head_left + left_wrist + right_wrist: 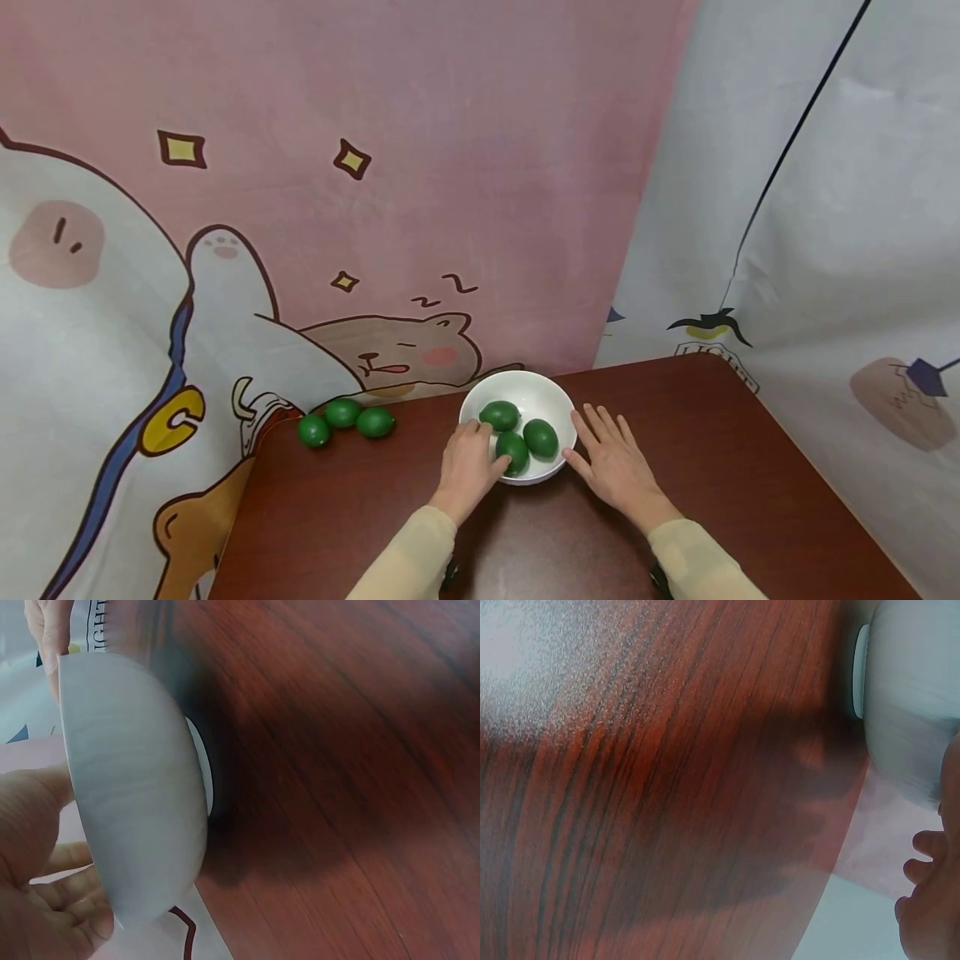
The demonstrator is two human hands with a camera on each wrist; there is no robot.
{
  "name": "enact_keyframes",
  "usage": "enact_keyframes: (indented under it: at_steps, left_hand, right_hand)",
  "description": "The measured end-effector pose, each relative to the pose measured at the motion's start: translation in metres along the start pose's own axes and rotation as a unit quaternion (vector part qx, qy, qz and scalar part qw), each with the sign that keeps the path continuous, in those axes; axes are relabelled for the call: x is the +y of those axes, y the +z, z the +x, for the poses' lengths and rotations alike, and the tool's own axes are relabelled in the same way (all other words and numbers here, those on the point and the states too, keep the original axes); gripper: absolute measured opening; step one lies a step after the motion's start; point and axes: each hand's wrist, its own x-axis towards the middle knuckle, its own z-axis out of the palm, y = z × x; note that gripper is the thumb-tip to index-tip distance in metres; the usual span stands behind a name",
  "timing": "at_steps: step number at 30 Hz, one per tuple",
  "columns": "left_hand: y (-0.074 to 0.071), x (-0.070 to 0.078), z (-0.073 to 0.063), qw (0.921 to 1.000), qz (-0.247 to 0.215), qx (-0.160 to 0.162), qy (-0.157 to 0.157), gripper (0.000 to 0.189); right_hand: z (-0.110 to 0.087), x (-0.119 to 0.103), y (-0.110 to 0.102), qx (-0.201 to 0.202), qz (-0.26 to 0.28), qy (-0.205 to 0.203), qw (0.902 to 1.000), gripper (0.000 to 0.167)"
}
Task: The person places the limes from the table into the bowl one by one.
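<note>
A white bowl (551, 396) stands on the table with three green limes inside: one at the back left (498, 415), one at the right (541, 439) and one at the front (512, 452). At the left rim is my left hand (467, 467), its fingers loosely bent and its thumb tip by the front lime. The left wrist view has the bowl's side (135, 787) and my left hand (37, 855) at the rim. Beside the right rim, my right hand (617, 467) has its fingers spread. Only part of my right hand (934, 900) shows in the right wrist view.
Three more green limes lie together at the table's back left: a left one (313, 431), a rear one (342, 412) and a right one (375, 422). The brown wooden table (720, 467) meets a printed cloth backdrop (487, 167) behind it.
</note>
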Motion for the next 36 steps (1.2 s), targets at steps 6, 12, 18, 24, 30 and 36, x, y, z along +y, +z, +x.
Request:
enact_keyframes:
  at_steps: [6, 12, 18, 24, 30, 36]
  left_hand:
    - [-0.003, -0.009, -0.004, 0.9995, -0.009, 0.023, 0.02, 0.049]
    - [-0.006, -0.016, -0.007, 0.9984, -0.018, 0.039, 0.036, 0.055]
    - [-0.007, -0.026, -0.011, 0.9974, -0.016, 0.053, 0.046, 0.056]
    - [-0.009, -0.036, -0.014, 0.9969, -0.003, 0.062, 0.048, 0.055]
    - [-0.011, -0.044, -0.017, 0.997, -0.002, 0.065, 0.042, 0.056]
    - [-0.012, -0.051, -0.021, 0.9978, 0.0, 0.059, 0.028, 0.057]
  right_hand:
    - [0.0, 0.0, 0.0, -0.003, 0.001, 0.003, 1.0, 0.074]
    - [0.0, -0.001, 0.0, -0.003, 0.0, 0.002, 1.0, 0.073]
    - [0.0, -0.001, -0.001, -0.001, -0.003, 0.001, 1.0, 0.073]
    - [0.0, -0.002, -0.002, -0.006, -0.006, 0.002, 1.0, 0.074]
    - [0.0, -0.001, -0.001, -0.008, -0.015, 0.002, 0.9999, 0.074]
    - [0.0, -0.001, -0.002, -0.006, -0.021, -0.002, 0.9998, 0.074]
